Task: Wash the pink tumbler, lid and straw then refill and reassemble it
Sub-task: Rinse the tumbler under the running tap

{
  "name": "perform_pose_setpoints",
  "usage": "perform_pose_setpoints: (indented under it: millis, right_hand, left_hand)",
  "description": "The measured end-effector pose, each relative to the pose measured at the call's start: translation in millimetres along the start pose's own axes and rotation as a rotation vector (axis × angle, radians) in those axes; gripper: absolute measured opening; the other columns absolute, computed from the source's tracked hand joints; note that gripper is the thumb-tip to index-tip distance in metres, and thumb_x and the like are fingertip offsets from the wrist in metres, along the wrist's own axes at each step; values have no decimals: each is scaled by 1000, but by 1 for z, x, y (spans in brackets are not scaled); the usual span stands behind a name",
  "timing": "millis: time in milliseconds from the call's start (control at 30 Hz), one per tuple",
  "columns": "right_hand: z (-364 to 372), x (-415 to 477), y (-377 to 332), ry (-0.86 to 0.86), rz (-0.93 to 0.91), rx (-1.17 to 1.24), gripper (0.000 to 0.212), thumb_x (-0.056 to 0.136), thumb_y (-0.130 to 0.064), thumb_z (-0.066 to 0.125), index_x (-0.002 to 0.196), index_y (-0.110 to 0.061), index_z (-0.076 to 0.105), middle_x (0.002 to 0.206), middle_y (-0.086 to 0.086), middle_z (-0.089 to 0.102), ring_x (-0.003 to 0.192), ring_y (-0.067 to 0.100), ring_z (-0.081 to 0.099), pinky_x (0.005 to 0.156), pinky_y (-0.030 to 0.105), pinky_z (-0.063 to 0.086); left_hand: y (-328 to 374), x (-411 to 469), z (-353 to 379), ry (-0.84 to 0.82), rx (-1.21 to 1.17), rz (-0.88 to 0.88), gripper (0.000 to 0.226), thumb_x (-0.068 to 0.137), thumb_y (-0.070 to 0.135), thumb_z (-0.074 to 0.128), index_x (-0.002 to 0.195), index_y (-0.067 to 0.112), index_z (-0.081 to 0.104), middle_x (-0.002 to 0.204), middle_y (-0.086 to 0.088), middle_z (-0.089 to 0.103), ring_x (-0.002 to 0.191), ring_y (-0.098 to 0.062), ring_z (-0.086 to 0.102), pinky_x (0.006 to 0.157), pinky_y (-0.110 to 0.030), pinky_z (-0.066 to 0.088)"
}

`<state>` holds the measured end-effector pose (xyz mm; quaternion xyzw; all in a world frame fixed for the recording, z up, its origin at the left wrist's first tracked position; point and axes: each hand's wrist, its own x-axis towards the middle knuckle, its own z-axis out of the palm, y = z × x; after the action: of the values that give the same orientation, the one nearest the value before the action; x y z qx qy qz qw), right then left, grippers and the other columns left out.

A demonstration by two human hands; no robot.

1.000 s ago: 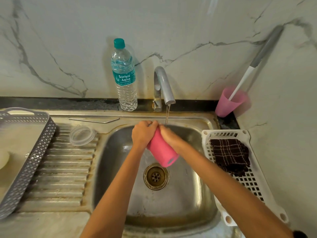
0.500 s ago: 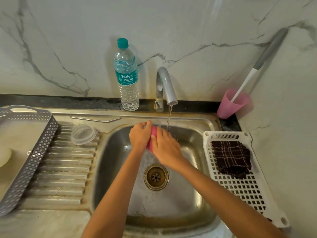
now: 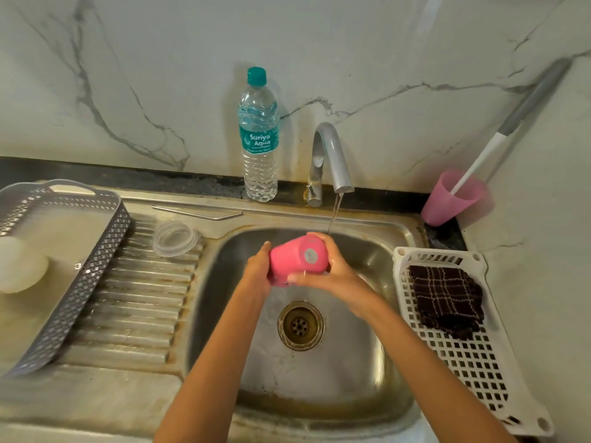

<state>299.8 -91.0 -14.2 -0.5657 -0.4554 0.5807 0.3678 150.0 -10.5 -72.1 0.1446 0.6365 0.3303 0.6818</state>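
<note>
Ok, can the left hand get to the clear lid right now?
Probably, once freed: the left hand grips the pink tumbler. The clear lid lies uncovered on the drainboard to its left, nothing between.

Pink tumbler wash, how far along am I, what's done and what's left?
Done: the pink tumbler is apart; its clear lid and metal straw lie on the drainboard. In hand: left hand and right hand grip the tumbler, base toward the camera, at the tap's running stream. Left: lid and straw, whether washed I cannot tell, then refilling and reassembly.
</note>
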Motion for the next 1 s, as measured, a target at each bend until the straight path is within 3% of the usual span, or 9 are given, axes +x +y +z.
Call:
perform_pose_setpoints:
  millis: [67, 167, 300, 400, 500, 600, 700, 867, 1000]
  right_hand:
    - [10, -1, 3, 122, -88, -235, 81, 65, -22, 90, 127, -33, 39, 114, -15, 50, 104, 12, 57, 81, 22, 55]
    - [28, 2, -5, 233, -109, -269, 82, 61, -28, 90, 121, -36, 35, 117, -7, 51, 107, 15, 55, 85, 30, 55]
    - [60, 8, -30, 164, -217, -330, 81, 60, -38, 90, 120, -37, 36, 116, -8, 56, 105, 15, 59, 86, 35, 55]
    - [96, 16, -49, 74, -309, -436, 82, 57, -43, 90, 122, -35, 39, 116, -9, 60, 104, 15, 61, 86, 37, 55]
    - [139, 24, -60, -36, -369, -462, 83, 57, -39, 91, 123, -29, 41, 116, -8, 61, 102, 14, 60, 85, 33, 55]
    - [172, 39, -64, -233, -406, -447, 85, 60, -25, 91, 129, -21, 42, 125, -3, 56, 111, 13, 54, 92, 26, 49]
    - [183, 61, -59, -404, -372, -471, 82, 69, -9, 84, 139, -11, 41, 137, 8, 52, 123, 21, 52, 103, 30, 44]
    - [182, 99, -43, -188, -418, -722, 51, 80, 0, 61, 131, -6, 55, 131, 13, 58, 121, 28, 53, 100, 33, 42]
    - [183, 116, -34, -166, -453, -889, 47, 83, 2, 58, 129, -6, 56, 130, 10, 57, 124, 26, 44, 103, 32, 35]
  left_hand:
    - [-6, -9, -2, -19, 46, 74, 37, 100, 41, 48, 118, 9, 53, 117, -16, 60, 101, -33, 62, 59, -37, 54]
    - [-10, -36, -21, -27, 172, 448, 20, 103, 28, 43, 112, 21, 59, 125, -6, 54, 111, -25, 58, 59, -29, 57]
    - [-1, -65, -85, -157, 335, 842, 37, 94, 14, 45, 128, 23, 59, 132, 5, 58, 123, -10, 53, 100, -30, 48]
    - [7, -81, -136, -313, 496, 846, 66, 83, 30, 69, 141, 39, 39, 145, 15, 45, 131, 3, 43, 102, -13, 40]
    - [11, -82, -162, -199, 493, 913, 99, 63, 24, 91, 142, 26, 32, 140, 4, 46, 124, 4, 49, 98, -13, 43]
    - [14, -74, -188, 45, 371, 988, 99, 45, 35, 86, 133, 28, 41, 130, -3, 53, 112, -1, 58, 92, -19, 48]
    - [13, -73, -211, 167, 314, 967, 85, 45, 40, 85, 121, 44, 47, 119, 12, 60, 106, 2, 60, 87, -17, 48]
    - [12, -71, -218, 207, 273, 906, 79, 46, 39, 87, 115, 47, 50, 111, 15, 63, 99, 7, 62, 80, -13, 50]
    - [12, -66, -222, 214, 249, 877, 88, 47, 45, 85, 127, 40, 47, 120, 11, 62, 105, 2, 61, 89, -22, 49]
